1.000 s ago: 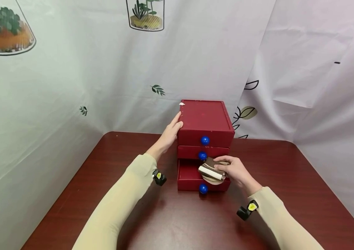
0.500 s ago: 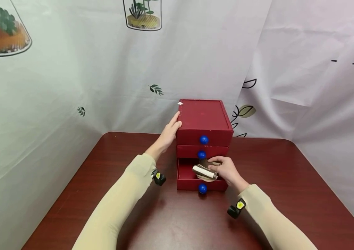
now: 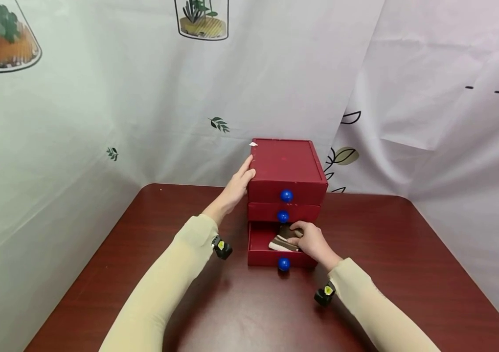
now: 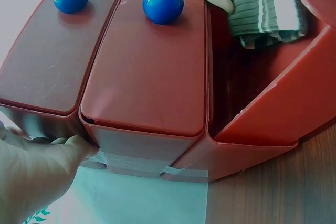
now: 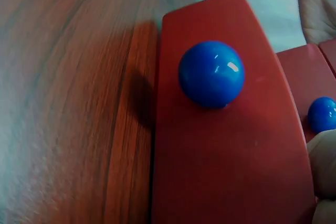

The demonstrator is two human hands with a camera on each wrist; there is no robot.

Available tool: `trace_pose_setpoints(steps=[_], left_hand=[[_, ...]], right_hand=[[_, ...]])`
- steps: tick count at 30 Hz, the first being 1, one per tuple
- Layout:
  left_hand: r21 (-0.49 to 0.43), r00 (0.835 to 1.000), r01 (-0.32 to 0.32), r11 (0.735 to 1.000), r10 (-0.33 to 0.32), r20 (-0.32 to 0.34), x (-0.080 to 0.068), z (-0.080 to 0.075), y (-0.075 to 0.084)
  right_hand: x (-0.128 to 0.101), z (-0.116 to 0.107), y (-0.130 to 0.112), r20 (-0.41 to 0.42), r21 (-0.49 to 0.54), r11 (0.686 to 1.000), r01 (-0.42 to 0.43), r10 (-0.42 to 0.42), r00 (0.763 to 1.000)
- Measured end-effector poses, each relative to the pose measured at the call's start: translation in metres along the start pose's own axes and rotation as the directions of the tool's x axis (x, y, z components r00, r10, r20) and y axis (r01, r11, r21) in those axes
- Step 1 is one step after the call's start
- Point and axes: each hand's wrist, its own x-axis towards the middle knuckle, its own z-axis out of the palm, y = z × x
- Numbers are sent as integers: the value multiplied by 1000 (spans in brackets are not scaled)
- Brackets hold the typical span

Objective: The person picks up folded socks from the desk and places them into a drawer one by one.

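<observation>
A red drawer cabinet (image 3: 287, 159) with blue round knobs stands on the table. Its bottom drawer (image 3: 260, 258) is pulled out; the two drawers above are closed. My left hand (image 3: 234, 190) rests against the cabinet's left side, fingers fairly straight. Inside the open drawer lies a folded, ribbed knit cloth (image 4: 257, 17) with brown, white and beige stripes. My right hand (image 3: 313, 240) reaches over the drawer's right side and pinches the cloth between thumb and fingers. In the right wrist view only part of that hand's fingers (image 5: 324, 166) shows, at the right edge.
The reddish-brown wooden table (image 3: 249, 313) extends around the cabinet. White sheeting (image 3: 166, 98) printed with plants hangs behind and beside it. A blue knob (image 3: 283, 264) sticks out from the bottom drawer's front.
My right hand has moved left and slightly down with the cloth, which now sits lower inside the open drawer. The left hand stays against the cabinet.
</observation>
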Motion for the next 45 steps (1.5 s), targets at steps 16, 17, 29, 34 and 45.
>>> trace_pose_setpoints(steps=[16,17,29,34,45], left_hand=[[-9,1000,-5,1000,5,16,1,3,1],[-8,1000,-5,1000,5,13,1,3,1],[-6,1000,-4,1000,4,0,2,0,0],[8,1000,-1,1000,1,2,2,0,0],[9,1000,-4,1000,4,4,4,1,0]], right_hand=[[-13,-22,-18,56,-161,985,66,-57,997],[-15,-25,-18,57,-155,985,72,-64,996],[-49,-52,-18,-10,-37,998,52,-52,999],[-67,-41,-19,67,223,974,-25,10,998],[-81,18,-4,395,575,748,-331,100,913]])
